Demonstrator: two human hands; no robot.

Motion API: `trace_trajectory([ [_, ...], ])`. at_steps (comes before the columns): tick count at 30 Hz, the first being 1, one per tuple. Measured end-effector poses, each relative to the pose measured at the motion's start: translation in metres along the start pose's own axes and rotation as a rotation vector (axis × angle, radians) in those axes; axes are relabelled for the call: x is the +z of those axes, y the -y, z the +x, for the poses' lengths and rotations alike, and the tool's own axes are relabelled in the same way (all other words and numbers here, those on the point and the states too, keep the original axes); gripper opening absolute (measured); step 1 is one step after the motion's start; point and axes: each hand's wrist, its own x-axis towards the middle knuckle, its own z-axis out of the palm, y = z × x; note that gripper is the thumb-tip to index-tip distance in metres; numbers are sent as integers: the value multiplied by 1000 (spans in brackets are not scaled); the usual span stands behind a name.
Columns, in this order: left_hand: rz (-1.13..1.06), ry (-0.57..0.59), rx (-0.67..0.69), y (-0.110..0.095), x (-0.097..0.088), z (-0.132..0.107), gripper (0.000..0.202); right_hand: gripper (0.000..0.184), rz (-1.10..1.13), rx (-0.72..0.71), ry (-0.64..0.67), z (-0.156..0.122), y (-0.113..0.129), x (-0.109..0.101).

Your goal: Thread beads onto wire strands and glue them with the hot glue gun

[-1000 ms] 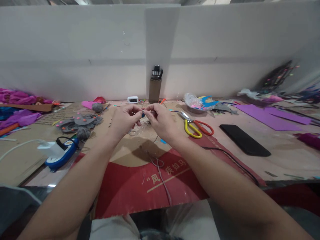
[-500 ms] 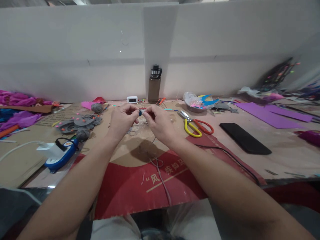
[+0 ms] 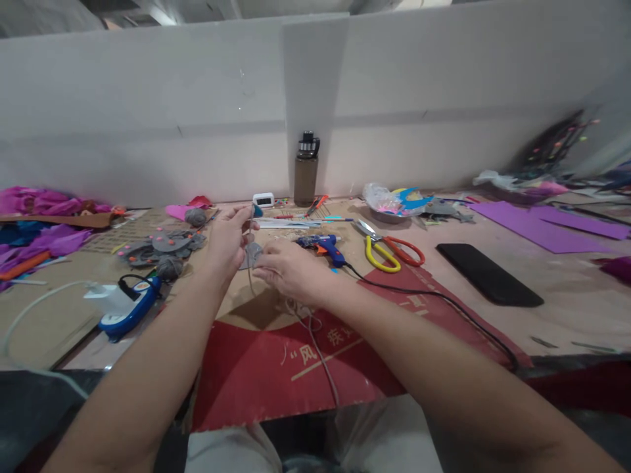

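Note:
My left hand [image 3: 227, 238] is raised over the cardboard mat and pinches a small blue piece [image 3: 257, 211] between its fingertips. Just below and to the right, my right hand [image 3: 286, 268] is closed on a small grey felt piece [image 3: 253, 252] near the mat. A thin cord [image 3: 315, 341] trails from under my right hand toward me. A blue hot glue gun [image 3: 323, 244] lies just right of my hands, its black cable running off to the right.
Yellow-and-red scissors [image 3: 387, 250] and a black phone [image 3: 489, 274] lie to the right. A brown bottle [image 3: 306, 169] and small white clock [image 3: 263, 199] stand at the back wall. Grey felt shapes [image 3: 158, 243], a blue-white device [image 3: 129, 306] and pink material [image 3: 34, 203] sit left.
My hands have parted: the left kept the blue piece up and moved left, the right dropped down onto the grey felt piece. The glue gun behind them is uncovered.

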Motion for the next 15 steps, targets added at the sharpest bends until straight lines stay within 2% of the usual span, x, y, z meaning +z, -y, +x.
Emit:
trace_trajectory([
  [2, -54, -16, -38, -1, -4, 4, 18, 36, -10, -27, 9, 1, 1, -5],
  [4, -91, -31, -62, -1, -7, 8, 18, 39, -7, 34, -55, 2, -2, -16],
  [7, -125, -51, -98, -1, -12, 14, 18, 38, -94, 262, -225, -3, -19, -38],
  [9, -126, -61, -109, -2, -14, 17, 17, 34, -235, 458, -270, -12, -37, -50],
  [10, -118, -65, -110, -2, -14, 17, 17, 32, -308, 563, -228, -17, -46, -54],
  [12, -99, -68, -103, -2, -15, 18, 16, 33, -390, 743, 16, -27, -63, -59],
  [14, -90, -63, -86, -3, -15, 18, 15, 31, -408, 814, 238, -34, -75, -56],
  [15, -91, -57, -75, -3, -15, 17, 15, 30, -410, 834, 306, -36, -78, -53],
])
